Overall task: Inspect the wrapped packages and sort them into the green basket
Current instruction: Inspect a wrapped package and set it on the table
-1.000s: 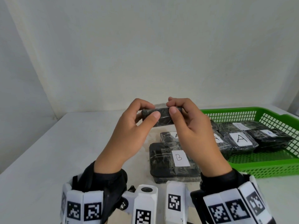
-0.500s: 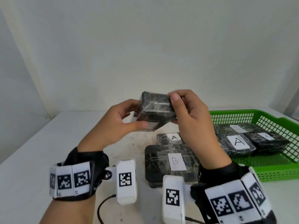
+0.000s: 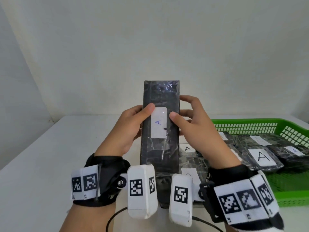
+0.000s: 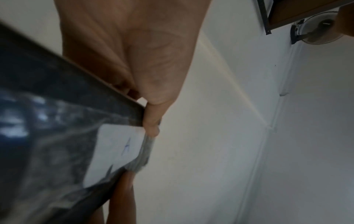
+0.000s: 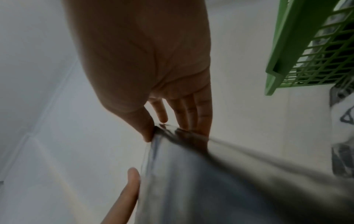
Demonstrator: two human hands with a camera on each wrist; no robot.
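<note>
A black wrapped package (image 3: 160, 148) stands upright above the table between both hands, its white label marked A facing me. My left hand (image 3: 132, 126) grips its left edge, thumb on the front. My right hand (image 3: 190, 121) holds the right edge, thumb on the front and fingers behind. The left wrist view shows the same package (image 4: 57, 144) pinched by the left hand (image 4: 151, 121). In the right wrist view the package (image 5: 210, 181) sits between thumb and fingers of the right hand (image 5: 172, 130). The green basket (image 3: 250, 124) at right holds several packages, one labelled A (image 3: 262, 156).
Two more wrapped packages lie on the white table (image 3: 41, 156) behind the held one: one labelled A (image 3: 189, 149), and one nearer me (image 3: 190, 174) whose label is mostly hidden. A cable (image 3: 115, 215) trails near the front edge. A wall rises behind the table.
The package was turned from lying end-on between the fingertips to standing upright, its A label now facing me. Both hands moved lower on its sides.
</note>
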